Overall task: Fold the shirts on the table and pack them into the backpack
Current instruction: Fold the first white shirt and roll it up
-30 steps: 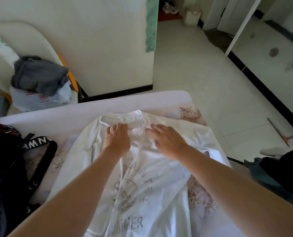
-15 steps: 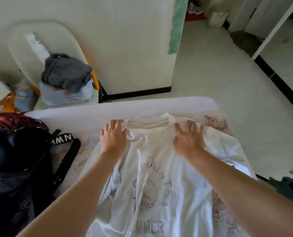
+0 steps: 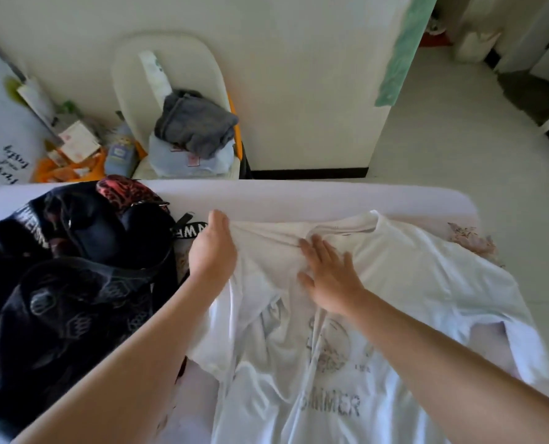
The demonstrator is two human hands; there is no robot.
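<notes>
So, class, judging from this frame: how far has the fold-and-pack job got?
Done: the white shirt lies spread, print up, on the table. In hand: the left hand grips its shoulder while the right hand presses flat below the collar. Left: no finished fold shows yet, and the backpack beside it awaits packing.

Grey print on the white cotton T-shirt (image 3: pixel 411 283) reads "MMER" at its near end, with the first letters creased. On the left, the black fabric backpack (image 3: pixel 74 299) has a woven strap (image 3: pixel 191 231) showing white capitals "NW".
</notes>
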